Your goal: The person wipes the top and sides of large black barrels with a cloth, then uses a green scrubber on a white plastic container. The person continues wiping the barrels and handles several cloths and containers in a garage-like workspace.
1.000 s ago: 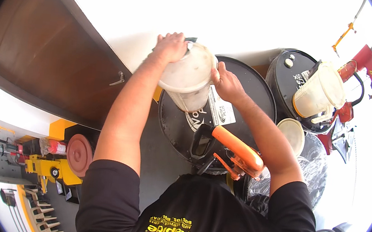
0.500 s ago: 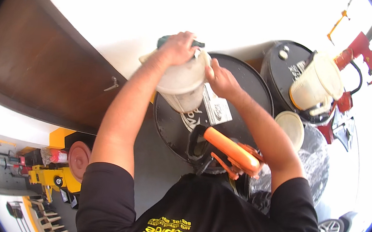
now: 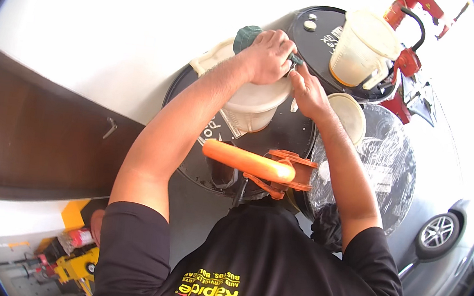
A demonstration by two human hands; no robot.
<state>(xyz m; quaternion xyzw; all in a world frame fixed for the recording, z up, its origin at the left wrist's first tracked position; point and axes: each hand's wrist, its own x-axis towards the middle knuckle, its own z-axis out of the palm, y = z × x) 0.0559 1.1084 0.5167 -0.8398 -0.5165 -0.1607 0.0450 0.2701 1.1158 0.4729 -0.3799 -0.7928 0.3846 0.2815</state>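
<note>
A translucent white measuring jug (image 3: 250, 106) stands on a black drum (image 3: 285, 133), its broad lip pointing toward the wall. My left hand (image 3: 271, 55) is closed over a dark green cloth (image 3: 246, 39) at the jug's far rim. Part of the cloth bulges out left of the knuckles, and a narrow end shows on the right. My right hand (image 3: 310, 95) grips the jug at its right side, where a bit of the handle shows below the fingers. Thumb and fingertips come close to the cloth's end; the exact contact is hidden.
An orange hand pump (image 3: 247, 160) rises from the drum close to my chest. Behind to the right, a second black drum (image 3: 319, 40) carries another jug (image 3: 362, 48). A round pale lid (image 3: 347, 116) lies on a plastic-wrapped drum (image 3: 387, 165). A brown door (image 3: 40, 131) stands left.
The view has turned, shifting the drums left and up in the picture. My left hand with the green cloth has moved along the rim to the right, close to my right hand.
</note>
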